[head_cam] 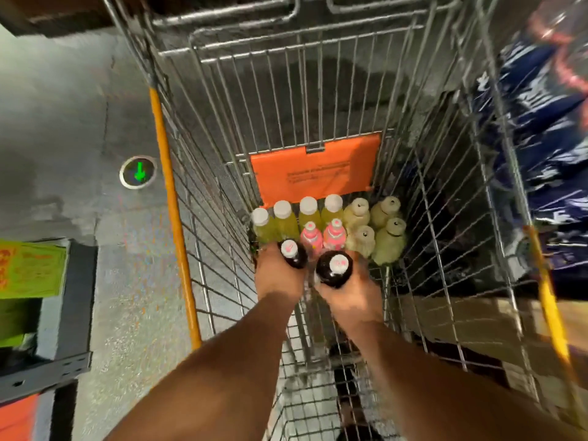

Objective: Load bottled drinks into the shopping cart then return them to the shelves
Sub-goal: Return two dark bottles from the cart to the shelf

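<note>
I look down into a wire shopping cart [423, 218]. Both arms reach into its basket. My left hand [276, 275] grips a dark bottle [294, 254] with a white cap. My right hand [350, 294] grips a second, larger-looking dark bottle [334, 268]. Both bottles are upright, just in front of the drinks standing at the cart's far end: several green-yellow bottles with white caps [296, 218], two pink bottles [323, 235] and several pale beige bottles [381, 224]. Whether the dark bottles touch the cart floor is hidden by my hands.
An orange flap [315, 173] hangs at the cart's far wall. Orange bumper rails [173, 218] run along both cart sides. A round floor marker with a green arrow [138, 172] lies left. Blue plastic-wrapped packs [541, 154] stand right; a shelf upright with a green tag [31, 268] stands left.
</note>
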A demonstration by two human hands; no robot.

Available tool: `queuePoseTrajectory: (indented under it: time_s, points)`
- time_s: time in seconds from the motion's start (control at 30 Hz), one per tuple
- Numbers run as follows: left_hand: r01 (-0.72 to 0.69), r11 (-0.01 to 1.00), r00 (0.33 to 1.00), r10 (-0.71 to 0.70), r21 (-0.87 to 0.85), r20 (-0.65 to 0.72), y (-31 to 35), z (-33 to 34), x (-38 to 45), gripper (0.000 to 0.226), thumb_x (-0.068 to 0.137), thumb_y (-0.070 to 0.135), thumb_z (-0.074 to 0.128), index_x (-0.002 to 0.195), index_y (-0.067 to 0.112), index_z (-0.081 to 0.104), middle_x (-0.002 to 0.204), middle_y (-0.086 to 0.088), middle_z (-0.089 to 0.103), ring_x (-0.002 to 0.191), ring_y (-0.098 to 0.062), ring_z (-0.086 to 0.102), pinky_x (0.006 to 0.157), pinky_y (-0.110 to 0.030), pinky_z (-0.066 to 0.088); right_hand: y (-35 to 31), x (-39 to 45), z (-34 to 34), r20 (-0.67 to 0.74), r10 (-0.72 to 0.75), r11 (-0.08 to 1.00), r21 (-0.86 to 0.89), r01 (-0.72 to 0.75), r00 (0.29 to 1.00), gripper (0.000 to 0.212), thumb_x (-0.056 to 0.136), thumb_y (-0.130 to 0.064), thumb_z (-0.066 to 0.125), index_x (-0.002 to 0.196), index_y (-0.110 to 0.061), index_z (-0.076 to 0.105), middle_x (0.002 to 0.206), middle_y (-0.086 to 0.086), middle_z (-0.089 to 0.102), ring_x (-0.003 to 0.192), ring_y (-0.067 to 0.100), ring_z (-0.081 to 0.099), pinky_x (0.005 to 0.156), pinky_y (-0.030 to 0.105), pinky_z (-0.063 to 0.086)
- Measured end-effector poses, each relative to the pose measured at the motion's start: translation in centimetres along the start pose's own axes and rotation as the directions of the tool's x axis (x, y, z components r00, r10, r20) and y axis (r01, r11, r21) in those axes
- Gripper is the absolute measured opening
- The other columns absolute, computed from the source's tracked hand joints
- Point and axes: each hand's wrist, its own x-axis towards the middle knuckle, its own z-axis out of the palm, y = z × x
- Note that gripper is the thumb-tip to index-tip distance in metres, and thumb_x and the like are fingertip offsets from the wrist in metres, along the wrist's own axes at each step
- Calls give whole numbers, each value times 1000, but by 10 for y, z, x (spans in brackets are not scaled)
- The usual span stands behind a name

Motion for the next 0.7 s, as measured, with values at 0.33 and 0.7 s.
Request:
queuePoseTrajectory:
  time_s: [0.33,0.7]
  points:
    - [-446,895,890,446,-23,94,67,-151,-113,42,60,57,64,85,23,63,78,0,66,77,-29,67,60,-30,48,-69,-117,-133,-315,165,982,143,-125,935,45,66,-50,75,94,-37,42,74,-9,60,77,27,64,64,28,37]
    - [-753,651,631,755,-96,175,133,-248,-264,43,60,43,82,94,22,64,93,1,61,90,-18,59,80,-33,51,-129,-252,-297,-598,244,954,290,-78,763,53,64,-48,79,107,-31,55,85,-10,66,90,20,65,69,25,43]
